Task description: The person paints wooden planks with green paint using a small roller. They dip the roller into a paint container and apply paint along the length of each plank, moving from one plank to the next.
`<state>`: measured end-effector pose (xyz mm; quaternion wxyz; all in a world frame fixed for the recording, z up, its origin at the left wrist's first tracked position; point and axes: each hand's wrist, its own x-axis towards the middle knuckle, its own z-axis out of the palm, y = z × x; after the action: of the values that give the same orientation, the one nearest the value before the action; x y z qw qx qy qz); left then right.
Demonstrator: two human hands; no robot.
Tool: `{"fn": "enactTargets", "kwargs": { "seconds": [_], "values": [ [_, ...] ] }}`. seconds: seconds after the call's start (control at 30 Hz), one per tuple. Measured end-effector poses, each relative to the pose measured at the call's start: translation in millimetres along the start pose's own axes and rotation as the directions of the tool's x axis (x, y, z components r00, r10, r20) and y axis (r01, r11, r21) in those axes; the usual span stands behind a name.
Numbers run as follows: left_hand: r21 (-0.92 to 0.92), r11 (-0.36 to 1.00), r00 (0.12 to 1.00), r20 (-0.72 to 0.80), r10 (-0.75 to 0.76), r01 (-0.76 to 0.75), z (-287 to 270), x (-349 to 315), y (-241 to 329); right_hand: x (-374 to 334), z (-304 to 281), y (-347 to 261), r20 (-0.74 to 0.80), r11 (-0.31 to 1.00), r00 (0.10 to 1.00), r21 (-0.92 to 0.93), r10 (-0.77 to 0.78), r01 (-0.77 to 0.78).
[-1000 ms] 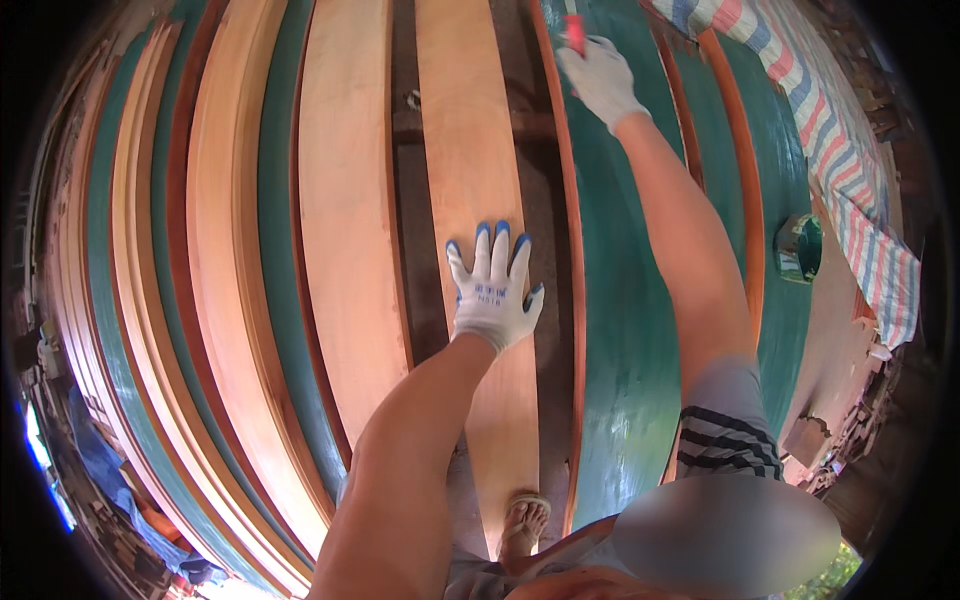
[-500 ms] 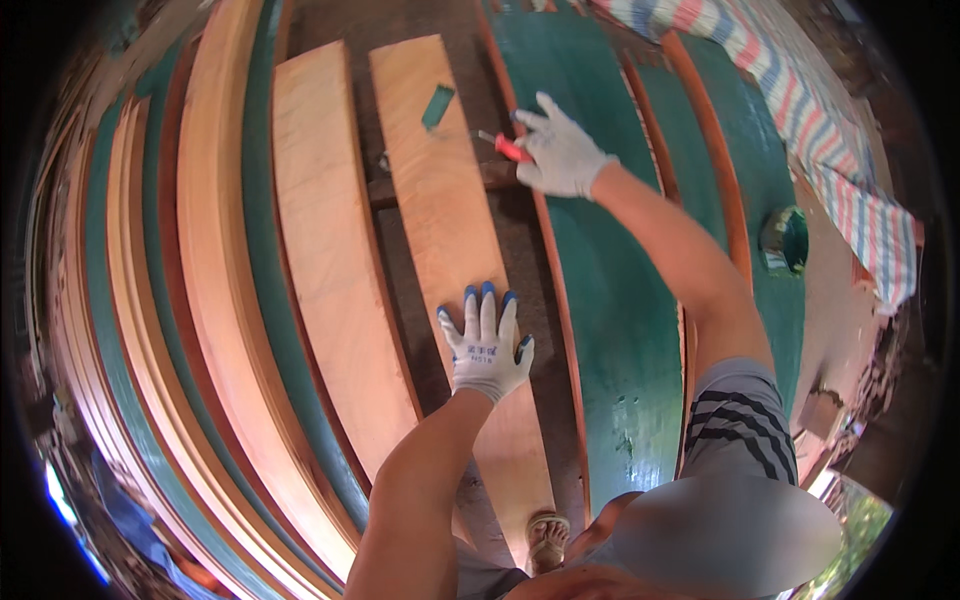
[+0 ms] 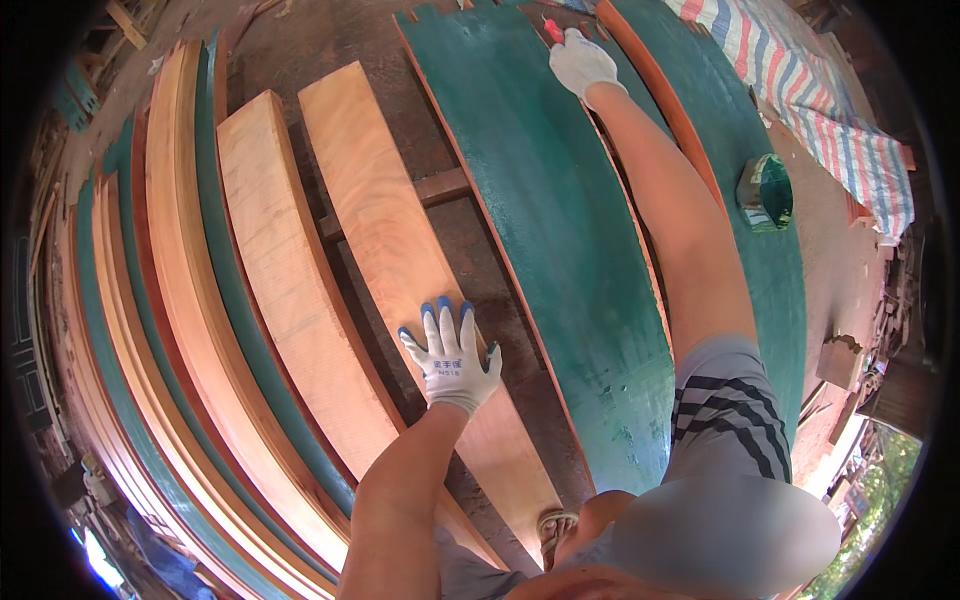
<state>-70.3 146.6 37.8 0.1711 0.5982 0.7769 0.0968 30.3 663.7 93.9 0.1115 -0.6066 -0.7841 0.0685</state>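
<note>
My left hand (image 3: 452,362), in a white glove with blue fingertips, lies flat with spread fingers on a bare light-wood plank (image 3: 370,205). Far to the right, my gloved right hand (image 3: 583,65) is closed around the red handle of a paint roller (image 3: 553,31). The roller's green head, visible half a second ago, is out of sight now. That hand is over the far end of a wide green-painted board (image 3: 560,270). An open can (image 3: 766,192) smeared with green paint stands on another green board (image 3: 680,95) to the right.
More bare planks (image 3: 275,220) and green strips (image 3: 255,330) lie side by side on the left. A wooden crosspiece (image 3: 440,187) runs beneath the boards. A striped sheet (image 3: 790,95) covers the far right. My sandalled foot (image 3: 556,530) is by the plank's near end.
My right hand has carried the roller from above the bare plank to the far end of the green boards, farther away and rightward. My left hand stays on the plank. The view has shifted.
</note>
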Motion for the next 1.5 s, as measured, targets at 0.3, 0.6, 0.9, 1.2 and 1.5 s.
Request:
{"fn": "enactTargets", "kwargs": {
  "seconds": [0.3,0.6,0.9,1.2,1.5],
  "values": [
    [0.063,0.997,0.996,0.072,-0.052,0.048,-4.5,-1.2,0.4,50.7,31.6,-28.4,0.029,0.72,0.991,0.684,0.134,-0.117],
    [0.066,0.997,0.994,0.098,-0.057,0.05,-8.9,-3.9,-2.5,57.6,60.3,-39.3,0.123,0.76,0.968,0.601,0.218,-0.248],
    [0.056,0.995,0.993,0.084,-0.083,0.079,-8.0,-5.0,-5.2,-26.3,45.7,-18.2,0.117,0.985,0.993,0.171,-0.015,-0.005],
    [0.051,0.997,0.997,0.062,-0.054,0.051,-2.5,-4.2,-4.3,-150.9,6.6,12.7,0.034,0.994,0.994,0.045,-0.1,0.098],
    [0.085,0.996,0.999,0.05,-0.015,0.011,2.1,-0.4,1.3,-52.0,19.3,-16.9,0.07,0.931,0.976,0.293,0.207,-0.219]
  ]
}}
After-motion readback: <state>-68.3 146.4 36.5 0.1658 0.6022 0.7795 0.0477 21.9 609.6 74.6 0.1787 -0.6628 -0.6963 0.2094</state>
